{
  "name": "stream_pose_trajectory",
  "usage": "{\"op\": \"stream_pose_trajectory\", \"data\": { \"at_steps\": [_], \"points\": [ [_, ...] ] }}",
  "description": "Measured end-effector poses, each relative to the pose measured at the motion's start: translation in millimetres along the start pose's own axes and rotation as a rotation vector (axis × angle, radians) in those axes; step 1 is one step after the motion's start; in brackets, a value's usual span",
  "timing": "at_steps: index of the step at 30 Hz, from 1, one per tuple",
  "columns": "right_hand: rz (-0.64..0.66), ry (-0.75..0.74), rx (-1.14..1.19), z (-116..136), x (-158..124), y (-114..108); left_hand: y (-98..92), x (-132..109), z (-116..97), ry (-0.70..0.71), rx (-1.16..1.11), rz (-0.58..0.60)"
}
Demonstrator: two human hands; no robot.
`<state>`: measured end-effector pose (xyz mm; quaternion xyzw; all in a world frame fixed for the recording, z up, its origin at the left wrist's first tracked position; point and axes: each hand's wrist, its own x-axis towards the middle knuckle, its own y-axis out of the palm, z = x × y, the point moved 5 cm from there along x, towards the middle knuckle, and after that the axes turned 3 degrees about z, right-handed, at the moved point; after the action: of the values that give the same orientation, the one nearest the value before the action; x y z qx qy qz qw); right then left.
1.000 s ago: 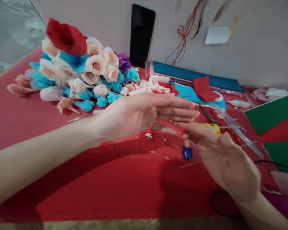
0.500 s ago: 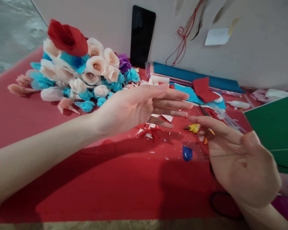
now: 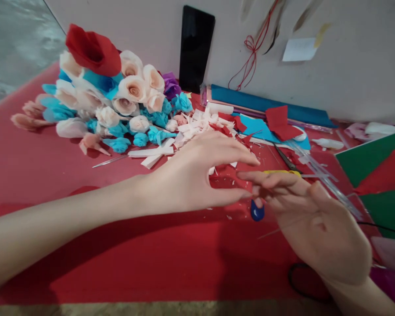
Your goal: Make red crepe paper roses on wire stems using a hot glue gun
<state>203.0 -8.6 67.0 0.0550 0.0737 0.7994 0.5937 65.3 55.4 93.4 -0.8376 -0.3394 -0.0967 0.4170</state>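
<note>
My left hand (image 3: 187,171) reaches in from the left, its fingers and thumb apart with a wide gap between them. The thumb tip is close to the fingertips of my right hand (image 3: 319,228); I cannot tell whether they touch. My right hand lies palm up, fingers half stretched. A thin clear stick (image 3: 271,233) crosses its palm under the thumb, and a piece of red paper (image 3: 385,173) appears in line with its far end. A blue cap-like piece (image 3: 257,211) rests on the table just below the right fingertips. Yellow-handled scissors (image 3: 285,159) lie behind that hand.
Paper flowers (image 3: 131,90) are heaped at the left back. White paper strips (image 3: 154,152) and scraps cover the middle of the red table (image 3: 145,267). A dark phone (image 3: 196,50) leans on the wall. Clear sticks (image 3: 340,193) and a green board (image 3: 390,210) are at right.
My left hand has turned from palm showing to back showing, its thumb now below. My right hand has shifted slightly left. The red paper has come further into view at the right.
</note>
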Motion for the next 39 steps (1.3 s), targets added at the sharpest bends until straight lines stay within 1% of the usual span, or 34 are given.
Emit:
{"op": "stream_pose_trajectory", "data": {
  "at_steps": [2,4,9,14,18,23,26,29,32,35,39],
  "points": [
    [0.000,0.029,-0.002,-0.8,-0.1,-0.8,1.6,0.0,-0.8,0.024,0.009,0.019],
    [-0.003,0.056,-0.003,-1.9,-0.6,-1.7,1.3,-0.4,-0.7,0.048,0.035,0.014],
    [0.001,0.048,-0.028,-2.5,-1.4,-0.7,1.9,-2.4,3.4,0.039,0.079,0.026],
    [-0.057,0.018,-0.139,-3.4,-1.9,-3.7,-0.2,-2.6,5.3,0.023,0.038,-0.003],
    [-0.068,0.015,-0.170,-5.1,-3.1,-6.0,-6.1,-1.0,3.0,0.018,0.025,-0.055],
    [-0.077,0.028,-0.128,-4.4,-2.4,-5.0,-15.9,-0.3,7.7,-0.124,-0.069,-0.173],
    [-0.057,0.023,-0.119,-2.9,-0.7,-2.0,-17.6,-0.6,12.2,-0.177,-0.110,-0.192],
    [-0.035,0.022,-0.117,-3.1,1.3,-0.1,-17.8,-0.1,19.1,-0.245,-0.100,-0.179],
    [-0.054,0.027,-0.131,-4.4,3.2,-1.8,-15.8,1.7,27.6,-0.326,-0.099,-0.122],
    [-0.066,0.026,-0.136,-5.0,4.3,-3.6,-12.4,2.9,34.4,-0.396,-0.166,-0.064],
    [-0.069,0.027,-0.124,-5.1,4.3,-4.6,-9.4,2.7,37.8,-0.468,-0.268,-0.050]
  ]
}}
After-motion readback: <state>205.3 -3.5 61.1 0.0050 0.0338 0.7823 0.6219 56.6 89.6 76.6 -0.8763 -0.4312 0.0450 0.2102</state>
